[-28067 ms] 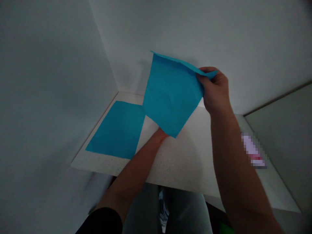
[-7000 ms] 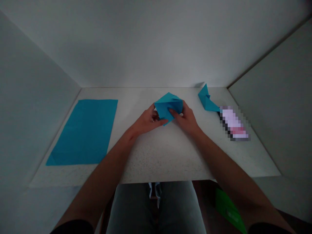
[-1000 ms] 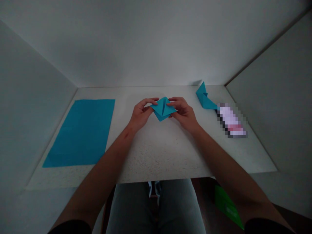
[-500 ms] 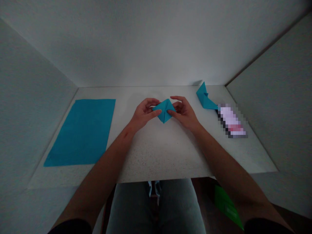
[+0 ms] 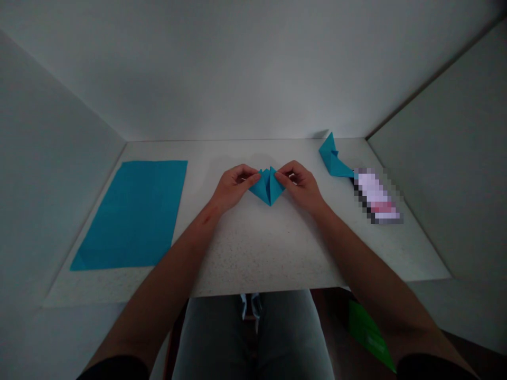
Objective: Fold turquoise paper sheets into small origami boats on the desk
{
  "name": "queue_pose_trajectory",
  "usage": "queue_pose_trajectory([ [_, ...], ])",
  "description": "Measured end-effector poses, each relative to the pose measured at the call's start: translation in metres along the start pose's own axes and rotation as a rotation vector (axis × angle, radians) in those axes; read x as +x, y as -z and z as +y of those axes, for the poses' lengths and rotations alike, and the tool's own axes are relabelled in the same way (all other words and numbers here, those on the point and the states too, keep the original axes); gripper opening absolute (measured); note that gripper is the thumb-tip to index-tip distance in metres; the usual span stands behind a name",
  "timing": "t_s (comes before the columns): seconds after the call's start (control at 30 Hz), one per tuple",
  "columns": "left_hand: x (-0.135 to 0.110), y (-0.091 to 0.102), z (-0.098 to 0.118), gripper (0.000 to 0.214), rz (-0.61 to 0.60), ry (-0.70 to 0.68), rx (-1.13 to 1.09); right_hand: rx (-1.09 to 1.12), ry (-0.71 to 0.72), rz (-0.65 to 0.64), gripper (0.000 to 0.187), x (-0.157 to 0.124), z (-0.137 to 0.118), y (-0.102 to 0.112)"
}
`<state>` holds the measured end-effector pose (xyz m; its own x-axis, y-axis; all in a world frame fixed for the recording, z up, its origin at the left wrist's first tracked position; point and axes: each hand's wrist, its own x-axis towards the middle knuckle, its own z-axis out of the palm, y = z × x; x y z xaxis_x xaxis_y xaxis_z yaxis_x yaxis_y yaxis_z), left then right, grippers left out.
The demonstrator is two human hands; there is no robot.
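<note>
A small piece of folded blue paper [image 5: 269,191] is held between my two hands over the middle of the white table. Its lower end comes to a point, a dark gap runs down its middle, and its top edges stand apart. My left hand [image 5: 236,182] pinches the left side between thumb and fingers. On the right side, my right hand [image 5: 299,183] does the same, thumb toward me. The fingertips behind the paper are partly hidden.
A flat blue paper sheet [image 5: 137,214] lies at the left of the table [image 5: 257,253]. At the back right stands a folded blue paper figure [image 5: 332,161], touching a blurred-out phone-like device [image 5: 376,196]. Walls close in the back and sides. Something green [image 5: 368,332] is below the table.
The folded paper has gone from a flat diamond to a shape opened along its top. My right fingers have closed from a looser spread into a pinch on it.
</note>
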<state>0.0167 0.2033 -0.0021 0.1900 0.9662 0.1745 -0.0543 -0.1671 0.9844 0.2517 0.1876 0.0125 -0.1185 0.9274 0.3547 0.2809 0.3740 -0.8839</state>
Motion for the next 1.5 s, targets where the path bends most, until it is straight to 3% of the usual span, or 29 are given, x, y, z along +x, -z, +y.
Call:
queue_pose_trajectory([
  [0.23,0.008,0.008,-0.005,0.051,0.243,-0.065,-0.143,0.117,-0.066,0.183,0.047,0.010,0.012,0.012],
  [0.43,0.011,0.012,-0.012,0.049,0.396,-0.073,-0.195,0.188,-0.073,0.226,0.046,0.014,0.019,0.018],
  [0.57,0.011,0.010,-0.007,0.055,0.358,-0.115,-0.211,0.200,-0.048,0.238,0.044,0.014,0.020,0.019],
  [0.7,0.006,0.005,0.002,0.064,0.194,-0.074,-0.177,0.234,-0.018,0.233,0.043,0.013,0.017,0.017],
  [0.77,0.004,0.002,0.004,0.059,0.124,-0.041,-0.141,0.266,-0.008,0.213,0.044,0.012,0.014,0.014],
  [0.93,0.000,0.000,0.004,0.050,0.090,0.012,-0.122,0.285,-0.041,0.092,0.052,0.006,0.003,0.007],
  [1.07,-0.002,0.002,0.006,0.044,0.020,0.021,-0.064,0.205,-0.100,0.024,0.047,0.001,-0.005,0.005],
  [1.3,0.000,0.001,0.003,0.056,0.067,0.062,-0.206,0.143,-0.119,-0.027,0.052,-0.001,-0.009,0.005],
  [1.5,0.007,0.009,-0.002,0.059,0.206,0.015,-0.176,0.078,-0.109,-0.041,0.061,0.000,-0.005,0.008],
])
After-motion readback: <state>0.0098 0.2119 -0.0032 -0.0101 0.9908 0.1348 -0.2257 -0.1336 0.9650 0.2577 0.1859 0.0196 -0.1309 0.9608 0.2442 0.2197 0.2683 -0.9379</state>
